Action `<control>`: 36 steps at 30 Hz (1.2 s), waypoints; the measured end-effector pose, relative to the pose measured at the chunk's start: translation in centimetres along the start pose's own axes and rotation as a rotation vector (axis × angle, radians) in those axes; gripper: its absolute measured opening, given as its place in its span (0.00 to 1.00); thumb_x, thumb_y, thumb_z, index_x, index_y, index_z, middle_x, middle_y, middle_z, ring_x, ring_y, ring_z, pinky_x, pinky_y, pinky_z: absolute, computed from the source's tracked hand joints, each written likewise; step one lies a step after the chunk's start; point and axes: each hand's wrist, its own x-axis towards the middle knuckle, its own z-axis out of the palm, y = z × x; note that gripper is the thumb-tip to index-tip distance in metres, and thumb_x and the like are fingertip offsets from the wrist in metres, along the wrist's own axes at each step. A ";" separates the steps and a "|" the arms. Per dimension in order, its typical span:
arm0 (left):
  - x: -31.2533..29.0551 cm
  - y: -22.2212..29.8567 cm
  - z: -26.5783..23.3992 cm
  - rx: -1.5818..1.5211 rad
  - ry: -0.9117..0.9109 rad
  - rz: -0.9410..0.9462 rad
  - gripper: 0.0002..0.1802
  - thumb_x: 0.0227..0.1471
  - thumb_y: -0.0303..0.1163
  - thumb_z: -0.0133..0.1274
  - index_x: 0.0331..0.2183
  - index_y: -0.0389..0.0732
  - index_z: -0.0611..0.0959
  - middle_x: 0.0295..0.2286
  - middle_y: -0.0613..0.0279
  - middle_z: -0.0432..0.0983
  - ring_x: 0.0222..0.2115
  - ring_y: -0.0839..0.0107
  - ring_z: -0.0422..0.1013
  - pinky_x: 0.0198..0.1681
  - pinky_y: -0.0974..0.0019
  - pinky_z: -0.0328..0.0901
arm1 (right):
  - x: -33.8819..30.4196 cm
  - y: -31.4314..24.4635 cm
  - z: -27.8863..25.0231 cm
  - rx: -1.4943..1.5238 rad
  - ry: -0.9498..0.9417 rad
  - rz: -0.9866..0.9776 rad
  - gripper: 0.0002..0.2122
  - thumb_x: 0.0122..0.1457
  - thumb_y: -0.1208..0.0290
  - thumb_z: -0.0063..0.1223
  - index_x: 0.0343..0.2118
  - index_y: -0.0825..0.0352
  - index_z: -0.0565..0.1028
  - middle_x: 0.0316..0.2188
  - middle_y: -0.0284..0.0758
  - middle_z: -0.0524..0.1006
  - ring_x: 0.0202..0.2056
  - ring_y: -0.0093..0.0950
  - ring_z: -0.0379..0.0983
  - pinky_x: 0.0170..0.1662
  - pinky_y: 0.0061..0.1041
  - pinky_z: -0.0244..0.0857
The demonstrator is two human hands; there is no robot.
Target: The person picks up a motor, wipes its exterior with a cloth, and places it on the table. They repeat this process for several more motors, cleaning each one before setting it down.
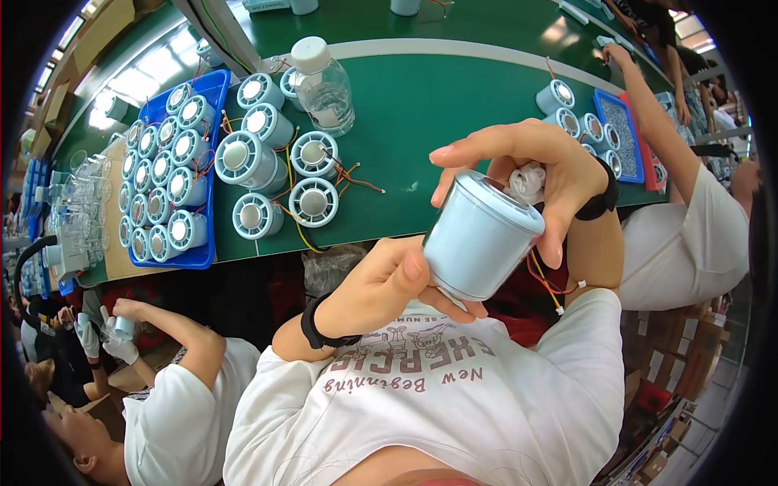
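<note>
My left hand (385,283) grips a light blue cylindrical motor housing (485,239) from below and the side, in front of my chest. The cylinder is tilted, its rimmed end up to the right. My right hand (559,162) arches over that end, fingers curled, with a crumpled white wad (527,183), perhaps tissue or cloth, in its palm near the rim. Below the housing hang thin red and yellow wires (547,279) with small white connectors. Whether the right fingertips touch the housing I cannot tell.
Several similar housings (314,202) stand on the green table (397,121), beside a blue tray (209,235) full of them and a clear bottle (328,97) with a white cap. At right, more housings stand near a blue bin (620,121). Co-workers sit on both sides.
</note>
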 end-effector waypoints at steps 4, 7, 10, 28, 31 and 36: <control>0.1 -0.2 0.3 -0.032 -0.039 -0.019 0.50 0.55 0.69 0.31 0.49 0.26 0.71 0.39 0.44 0.75 0.38 0.57 0.77 0.40 0.59 0.74 | 0.0 -0.4 -0.2 -0.027 -0.048 0.042 0.43 0.39 0.46 0.71 0.52 0.76 0.70 0.45 0.43 0.75 0.42 0.30 0.76 0.30 0.22 0.74; 0.4 -0.7 -0.2 -0.099 -0.011 -0.094 0.48 0.58 0.66 0.27 0.51 0.26 0.70 0.40 0.45 0.74 0.39 0.59 0.76 0.42 0.60 0.73 | -0.5 -1.0 -1.1 -0.152 -0.009 0.152 0.39 0.43 0.47 0.69 0.51 0.75 0.71 0.43 0.41 0.76 0.41 0.28 0.76 0.32 0.21 0.72; 0.5 -1.1 -0.7 0.061 0.116 -0.058 0.51 0.56 0.69 0.23 0.53 0.28 0.69 0.41 0.43 0.74 0.39 0.56 0.76 0.43 0.59 0.73 | -1.6 -1.1 -3.2 -0.535 0.292 0.409 0.33 0.48 0.50 0.65 0.49 0.73 0.72 0.40 0.37 0.77 0.38 0.24 0.75 0.37 0.20 0.68; 3.3 -5.9 -5.0 0.745 0.401 0.134 0.25 0.65 0.45 0.38 0.50 0.33 0.74 0.35 0.54 0.77 0.36 0.69 0.75 0.40 0.67 0.71 | -6.4 7.5 -16.6 -1.263 0.564 0.989 0.32 0.43 0.48 0.65 0.43 0.74 0.76 0.38 0.46 0.79 0.40 0.38 0.76 0.44 0.32 0.68; 3.7 -6.9 -5.9 0.911 0.510 0.091 0.18 0.64 0.36 0.43 0.46 0.33 0.77 0.31 0.57 0.77 0.30 0.74 0.76 0.33 0.70 0.72 | -0.8 7.4 -19.4 -1.051 0.585 0.933 0.32 0.45 0.51 0.65 0.48 0.72 0.74 0.41 0.47 0.78 0.41 0.40 0.76 0.45 0.33 0.69; 3.6 -8.1 -6.3 0.779 0.686 0.183 0.13 0.62 0.31 0.46 0.42 0.33 0.79 0.28 0.57 0.77 0.24 0.76 0.76 0.25 0.73 0.72 | 6.1 13.7 -24.6 -1.220 0.386 1.052 0.24 0.52 0.60 0.54 0.53 0.62 0.72 0.49 0.46 0.74 0.50 0.42 0.71 0.53 0.33 0.65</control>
